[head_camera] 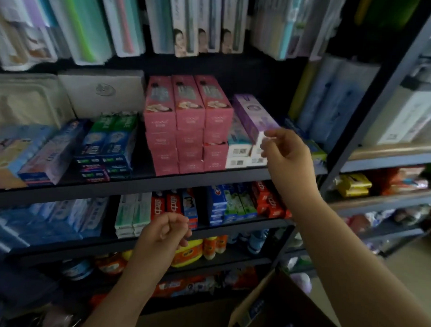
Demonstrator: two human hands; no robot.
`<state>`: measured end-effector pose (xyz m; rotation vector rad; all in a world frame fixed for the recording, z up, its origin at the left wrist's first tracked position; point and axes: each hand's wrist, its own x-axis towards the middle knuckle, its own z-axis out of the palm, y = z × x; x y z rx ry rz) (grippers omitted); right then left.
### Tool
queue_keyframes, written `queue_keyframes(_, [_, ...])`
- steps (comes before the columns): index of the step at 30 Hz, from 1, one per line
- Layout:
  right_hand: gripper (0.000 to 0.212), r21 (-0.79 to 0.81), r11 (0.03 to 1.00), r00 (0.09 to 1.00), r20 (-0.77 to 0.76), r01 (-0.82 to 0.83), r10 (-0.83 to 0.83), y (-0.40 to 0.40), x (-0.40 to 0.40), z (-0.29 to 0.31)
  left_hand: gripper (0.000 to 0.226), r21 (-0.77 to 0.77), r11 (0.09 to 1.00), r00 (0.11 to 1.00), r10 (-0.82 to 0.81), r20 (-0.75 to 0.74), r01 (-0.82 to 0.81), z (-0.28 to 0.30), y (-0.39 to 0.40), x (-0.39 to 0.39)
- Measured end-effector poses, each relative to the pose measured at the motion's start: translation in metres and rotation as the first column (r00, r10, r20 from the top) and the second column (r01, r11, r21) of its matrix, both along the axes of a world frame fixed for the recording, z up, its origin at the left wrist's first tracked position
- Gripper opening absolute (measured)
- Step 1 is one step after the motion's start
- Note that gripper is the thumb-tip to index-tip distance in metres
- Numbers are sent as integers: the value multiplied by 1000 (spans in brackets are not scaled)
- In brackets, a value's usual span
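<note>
Here the right hand (285,153) pinches the near end of the purple box (254,113), which lies atop white boxes (239,152) on the middle shelf (135,182), at one o'clock from centre; pink boxes (186,120) stand at its nine o'clock. At seven o'clock the left hand (163,235) hovers, fingers loosely curled, holding nothing.

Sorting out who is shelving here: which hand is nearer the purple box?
Right. The right hand pinches the white front end of the purple box. The left hand hangs well below and to the left of it, apart, holding nothing.
</note>
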<state>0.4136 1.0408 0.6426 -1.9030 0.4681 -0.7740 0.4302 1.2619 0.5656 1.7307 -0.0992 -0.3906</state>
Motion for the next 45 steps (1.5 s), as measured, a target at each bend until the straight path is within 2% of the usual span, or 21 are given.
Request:
queue_keyframes(2, [10, 32, 998, 999, -3, 45, -44, -10, -38, -28, 12, 12, 998, 998, -64, -14, 65, -13, -16, -5])
queue_keyframes(5, [7, 94, 981, 983, -84, 171, -164, -30, -94, -84, 10, 53, 981, 981, -183, -59, 186, -37, -46, -16])
queue_keyframes(8, [16, 225, 918, 933, -233, 327, -276, -44, -153, -147, 11, 105, 946, 946, -290, -143, 306, -73, -79, -31])
queue_keyframes(12, [20, 260, 831, 820, -460, 491, -340, -56, -224, -223, 11, 153, 880, 876, -402, -265, 450, -128, -125, -60])
queue_keyframes(16, [8, 339, 748, 739, -609, 571, -288, -64, -271, -284, 11, 186, 812, 797, -450, -403, 553, -190, -162, -89])
queue_keyframes(21, [15, 422, 654, 647, -750, 629, -139, -70, -286, -381, 11, 249, 734, 726, -449, -521, 632, -282, -186, -107])
queue_keyframes(23, [20, 426, 643, 607, -791, 636, -77, -71, -279, -430, 12, 278, 711, 715, -436, -547, 646, -324, -193, -106])
queue_keyframes(26, [19, 466, 617, 595, -804, 634, -5, -68, -259, -512, 11, 330, 664, 705, -436, -559, 672, -395, -203, -98])
queue_keyframes(29, [18, 486, 616, 583, -811, 620, 52, -69, -231, -596, 9, 383, 592, 698, -510, -503, 709, -474, -215, -82])
queue_keyframes(32, [24, 483, 659, 582, -809, 576, 83, -74, -201, -679, 14, 490, 495, 678, -658, -327, 717, -555, -224, -56])
queue_keyframes(35, [30, 469, 700, 579, -810, 539, 97, -83, -174, -751, 23, 556, 508, 674, -726, -134, 658, -620, -221, -31])
queue_keyframes(37, [34, 475, 707, 593, -799, 525, 96, -90, -159, -795, 27, 579, 530, 633, -773, 31, 619, -646, -214, -23])
queue_keyframes(40, [48, 456, 720, 583, -808, 523, 88, -98, -140, -850, 36, 551, 524, 501, -840, 208, 650, -667, -203, -20])
queue_keyframes(43, [50, 509, 686, 599, -790, 520, 132, -105, -123, -890, 34, 509, 540, 489, -838, 244, 670, -679, -197, -17])
queue_keyframes(45, [52, 554, 651, 623, -767, 519, 155, -108, -113, -913, 29, 459, 544, 523, -832, 184, 703, -687, -198, -17])
